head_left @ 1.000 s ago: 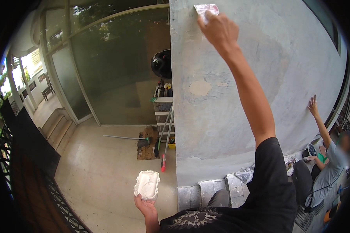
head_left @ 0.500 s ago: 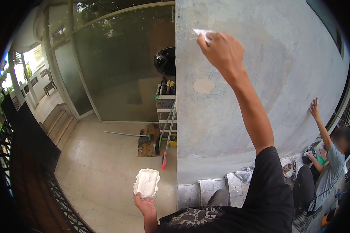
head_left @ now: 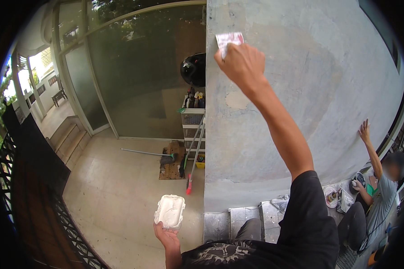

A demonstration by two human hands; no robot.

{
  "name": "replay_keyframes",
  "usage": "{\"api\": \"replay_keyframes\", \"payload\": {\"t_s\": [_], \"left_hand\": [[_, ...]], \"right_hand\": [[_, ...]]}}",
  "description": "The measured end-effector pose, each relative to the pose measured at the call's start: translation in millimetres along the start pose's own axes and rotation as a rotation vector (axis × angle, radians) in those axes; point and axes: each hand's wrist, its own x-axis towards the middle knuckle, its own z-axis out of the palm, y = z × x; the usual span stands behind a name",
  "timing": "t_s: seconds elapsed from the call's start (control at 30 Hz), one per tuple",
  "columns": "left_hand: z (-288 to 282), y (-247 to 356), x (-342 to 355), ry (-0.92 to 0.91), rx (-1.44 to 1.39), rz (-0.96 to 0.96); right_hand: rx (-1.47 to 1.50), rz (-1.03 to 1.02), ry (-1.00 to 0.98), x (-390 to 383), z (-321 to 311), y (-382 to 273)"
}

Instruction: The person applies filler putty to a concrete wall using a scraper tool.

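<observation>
Scraper held in right hand, jutting above it, tub gripped by left hand

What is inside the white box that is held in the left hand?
Inside the white box in the left hand is a pale paste with marks on its surface. The paste hides the bottom, so what lies beneath cannot be seen.

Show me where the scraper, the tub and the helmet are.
Scraper (head_left: 229, 39): head view, on its flat blade, slightly blurred.
Tub (head_left: 158, 211): head view, on its left rim.
Helmet (head_left: 194, 70): head view, on its black shell.
</observation>
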Motion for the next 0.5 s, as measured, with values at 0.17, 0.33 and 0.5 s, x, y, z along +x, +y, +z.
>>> {"api": "replay_keyframes", "payload": {"t_s": [0.17,0.33,0.5], "left_hand": [[-8,-3,2,0.007,-0.013,-0.007],[-7,-7,2,0.015,-0.018,-0.006],[-6,-8,4,0.032,-0.022,0.009]], "right_hand": [[0.027,0.008,-0.073,-23,-21,-5],[0.023,0.034,0.107,22,-46,3],[0.033,-0.01,0.36,73,-55,-1]]}}
